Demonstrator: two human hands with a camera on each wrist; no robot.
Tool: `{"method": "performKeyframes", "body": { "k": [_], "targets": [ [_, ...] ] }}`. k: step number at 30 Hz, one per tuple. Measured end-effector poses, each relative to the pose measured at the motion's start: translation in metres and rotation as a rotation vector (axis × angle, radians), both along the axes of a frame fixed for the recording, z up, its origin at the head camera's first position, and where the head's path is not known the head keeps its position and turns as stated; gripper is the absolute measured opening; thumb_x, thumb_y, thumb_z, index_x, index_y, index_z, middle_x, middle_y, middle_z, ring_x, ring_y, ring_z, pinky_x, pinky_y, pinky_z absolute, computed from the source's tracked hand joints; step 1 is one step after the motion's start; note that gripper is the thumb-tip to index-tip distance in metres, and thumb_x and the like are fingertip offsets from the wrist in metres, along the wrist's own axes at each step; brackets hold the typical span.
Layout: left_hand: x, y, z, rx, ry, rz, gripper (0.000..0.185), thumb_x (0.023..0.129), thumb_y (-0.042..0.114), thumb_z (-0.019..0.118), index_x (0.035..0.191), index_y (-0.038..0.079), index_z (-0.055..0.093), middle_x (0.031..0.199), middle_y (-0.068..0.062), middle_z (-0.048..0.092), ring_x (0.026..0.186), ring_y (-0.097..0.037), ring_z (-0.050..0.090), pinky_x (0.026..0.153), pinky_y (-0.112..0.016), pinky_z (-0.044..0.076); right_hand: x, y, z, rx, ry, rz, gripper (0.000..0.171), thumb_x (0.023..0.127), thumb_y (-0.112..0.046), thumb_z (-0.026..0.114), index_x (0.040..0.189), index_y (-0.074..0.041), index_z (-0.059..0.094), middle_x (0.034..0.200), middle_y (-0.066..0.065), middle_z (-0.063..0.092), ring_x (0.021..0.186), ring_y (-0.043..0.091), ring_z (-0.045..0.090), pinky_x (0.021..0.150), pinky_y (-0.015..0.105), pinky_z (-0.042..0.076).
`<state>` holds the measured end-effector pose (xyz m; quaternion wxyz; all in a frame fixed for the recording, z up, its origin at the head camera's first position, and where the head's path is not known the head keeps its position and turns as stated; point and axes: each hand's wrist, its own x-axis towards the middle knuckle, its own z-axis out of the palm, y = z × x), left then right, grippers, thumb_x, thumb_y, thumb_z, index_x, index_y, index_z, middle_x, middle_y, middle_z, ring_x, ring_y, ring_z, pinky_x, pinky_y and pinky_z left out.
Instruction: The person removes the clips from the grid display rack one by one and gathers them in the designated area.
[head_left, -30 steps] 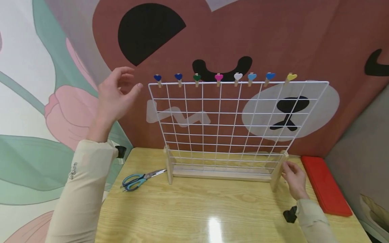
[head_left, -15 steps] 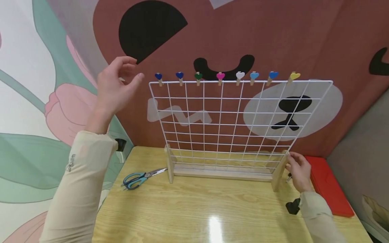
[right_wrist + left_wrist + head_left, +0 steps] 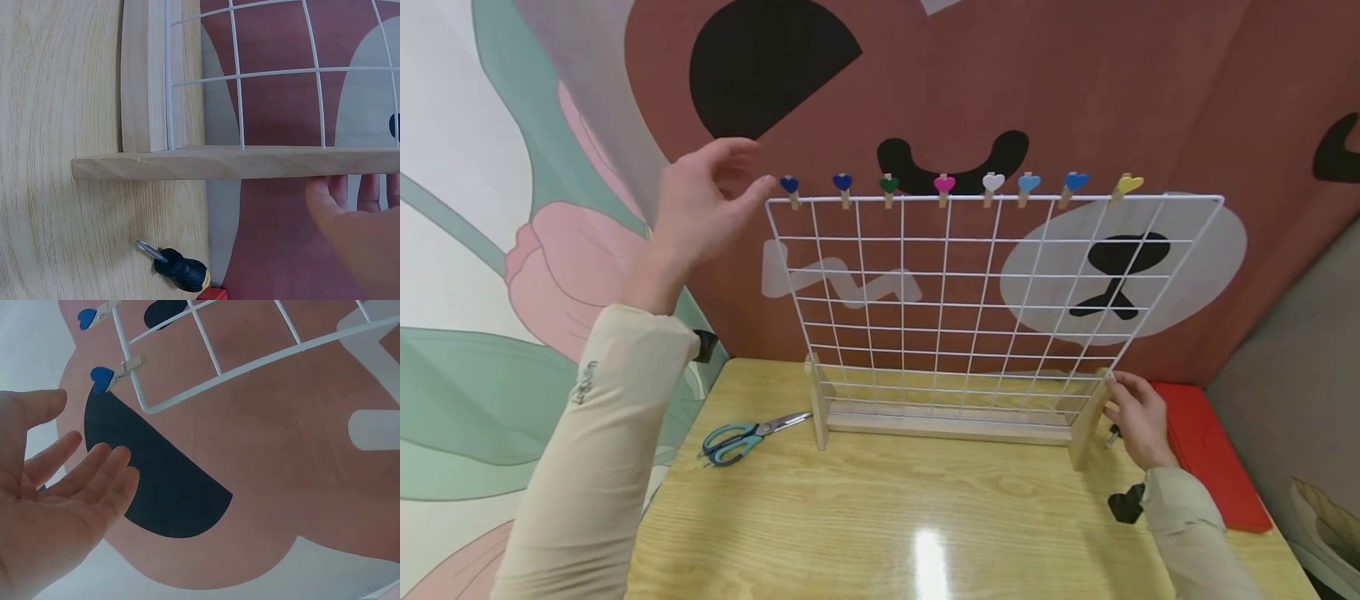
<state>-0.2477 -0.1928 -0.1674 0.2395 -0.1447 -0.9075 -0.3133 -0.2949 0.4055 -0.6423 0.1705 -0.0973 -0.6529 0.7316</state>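
A white wire grid (image 3: pixel 865 199) stands upright in a wooden stand (image 3: pixel 947 430). Several small clothespins with colored hearts are clipped along its top bar. My left hand (image 3: pixel 700 204) hovers beside the grid's top left corner, thumb and fingers apart, holding nothing. Closest to it is the dark blue heart clothespin (image 3: pixel 789 185), also seen in the left wrist view as a blue heart on a pin (image 3: pixel 103 379). Low on the other side, my right hand (image 3: pixel 1138 421) touches the outer face of the stand's right wooden post (image 3: pixel 1084 437) with its fingertips.
Scissors with blue-and-black handles (image 3: pixel 764 429) lie by the left post on the wooden table (image 3: pixel 820 525). Behind the right hand lies a flat red case (image 3: pixel 1213 475). A stubby screwdriver (image 3: pixel 178 269) rests near the right post. A printed curtain (image 3: pixel 1075 75) hangs behind.
My left hand has risen and come right, closer to the first clothespin. The right hand has slid up the post, so the screwdriver below it shows.
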Motion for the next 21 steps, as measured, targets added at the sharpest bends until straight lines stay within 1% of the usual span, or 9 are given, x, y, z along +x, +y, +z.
{"method": "performKeyframes", "body": {
  "k": [1, 4, 7, 8, 11, 14, 15, 18, 21],
  "targets": [
    [-0.001, 0.001, 0.0, -0.009, -0.013, -0.005, 0.049, 0.093, 0.033, 0.061, 0.137, 0.014, 0.052, 0.132, -0.007, 0.058, 0.114, -0.024, 0.059, 0.097, -0.04, 0.045, 0.003, -0.001, 0.005, -0.007, -0.005, 0.015, 0.041, 0.092, -0.03, 0.066, 0.126, -0.01, 0.057, 0.117, 0.005, 0.056, 0.097, 0.013, 0.058, 0.071, 0.024, 0.055],
    [-0.003, 0.005, -0.001, -0.036, -0.036, -0.015, 0.052, 0.093, 0.034, 0.061, 0.14, 0.015, 0.05, 0.135, -0.006, 0.056, 0.117, -0.024, 0.058, 0.098, -0.04, 0.045, 0.011, -0.008, 0.02, -0.016, -0.009, 0.029, 0.036, 0.093, -0.026, 0.065, 0.124, -0.01, 0.058, 0.114, 0.003, 0.058, 0.095, 0.011, 0.06, 0.071, 0.026, 0.055],
    [-0.005, 0.008, -0.003, -0.055, -0.052, -0.012, 0.053, 0.093, 0.034, 0.061, 0.141, 0.015, 0.049, 0.135, -0.006, 0.056, 0.117, -0.022, 0.058, 0.098, -0.04, 0.045, 0.025, -0.023, 0.047, -0.045, -0.023, 0.063, 0.031, 0.093, -0.021, 0.064, 0.121, -0.01, 0.059, 0.111, 0.001, 0.059, 0.093, 0.011, 0.06, 0.072, 0.027, 0.055],
    [-0.005, 0.009, -0.003, -0.058, -0.057, -0.013, 0.052, 0.093, 0.034, 0.061, 0.141, 0.015, 0.049, 0.135, -0.006, 0.056, 0.116, -0.022, 0.058, 0.097, -0.04, 0.045, 0.027, -0.027, 0.051, -0.024, -0.029, 0.059, 0.032, 0.093, -0.025, 0.065, 0.12, -0.01, 0.059, 0.11, 0.0, 0.059, 0.092, 0.011, 0.06, 0.068, 0.025, 0.055],
    [-0.006, 0.012, -0.006, -0.063, -0.083, -0.015, 0.051, 0.094, 0.034, 0.06, 0.14, 0.015, 0.049, 0.133, -0.007, 0.057, 0.115, -0.021, 0.058, 0.096, -0.04, 0.046, 0.037, -0.034, 0.065, -0.063, -0.023, 0.095, 0.029, 0.092, -0.019, 0.065, 0.119, -0.009, 0.059, 0.108, 0.0, 0.059, 0.091, 0.012, 0.059, 0.072, 0.027, 0.054],
    [-0.01, 0.014, -0.005, -0.065, -0.092, -0.023, 0.045, 0.095, 0.032, 0.059, 0.134, 0.012, 0.055, 0.126, -0.008, 0.061, 0.111, -0.021, 0.06, 0.094, -0.039, 0.048, 0.029, -0.025, 0.051, -0.018, -0.034, 0.091, 0.032, 0.094, -0.024, 0.064, 0.122, -0.01, 0.057, 0.112, 0.001, 0.057, 0.095, 0.013, 0.058, 0.075, 0.027, 0.055],
    [-0.011, 0.015, -0.005, -0.064, -0.091, -0.024, 0.042, 0.095, 0.032, 0.058, 0.132, 0.011, 0.057, 0.122, -0.008, 0.063, 0.109, -0.021, 0.061, 0.093, -0.039, 0.048, 0.023, -0.02, 0.043, -0.028, -0.025, 0.079, 0.034, 0.093, -0.024, 0.065, 0.123, -0.01, 0.057, 0.113, 0.002, 0.057, 0.095, 0.013, 0.058, 0.074, 0.027, 0.055],
    [-0.015, 0.016, -0.004, -0.064, -0.077, -0.029, 0.034, 0.096, 0.029, 0.057, 0.122, 0.008, 0.063, 0.112, -0.009, 0.067, 0.102, -0.02, 0.064, 0.091, -0.037, 0.049, 0.009, -0.006, 0.016, 0.034, -0.024, 0.046, 0.041, 0.092, -0.032, 0.064, 0.126, -0.012, 0.055, 0.118, 0.004, 0.054, 0.1, 0.014, 0.056, 0.073, 0.023, 0.055],
    [-0.02, 0.017, -0.005, -0.046, -0.071, -0.033, 0.032, 0.095, 0.029, 0.058, 0.118, 0.007, 0.065, 0.107, -0.008, 0.068, 0.097, -0.019, 0.065, 0.09, -0.034, 0.048, 0.004, -0.002, 0.003, 0.023, 0.027, 0.03, 0.04, 0.091, -0.032, 0.066, 0.124, -0.012, 0.057, 0.118, 0.004, 0.055, 0.1, 0.013, 0.057, 0.069, 0.02, 0.054]
  ]
}}
